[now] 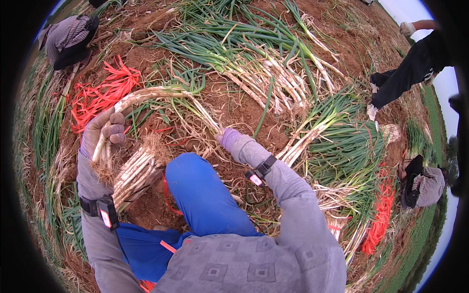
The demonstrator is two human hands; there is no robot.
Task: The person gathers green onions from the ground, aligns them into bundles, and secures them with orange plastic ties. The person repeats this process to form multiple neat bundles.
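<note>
My left hand (110, 128) grips a few scallions (146, 94) by their white stalks, with the roots hanging below the palm. The stalks arch to the right, towards my other hand. My right hand (224, 136) is closed around pale strands (203, 111) stretching down from the bend of these scallions; whether they are peeled skins or leaves I cannot tell, and my fingers are mostly hidden by the purple cuff. Under my left hand lies a bundle of scallions (133, 172), root ends pointing up and away, beside my knee in blue trousers.
A large heap of scallions (271, 73) lies ahead on reddish soil. More bundles (340, 146) lie to the right. Red plastic ties (106, 88) are piled ahead left, with others (381, 212) at right. People in caps (73, 38) crouch nearby; another person's legs (406, 73) stand at upper right.
</note>
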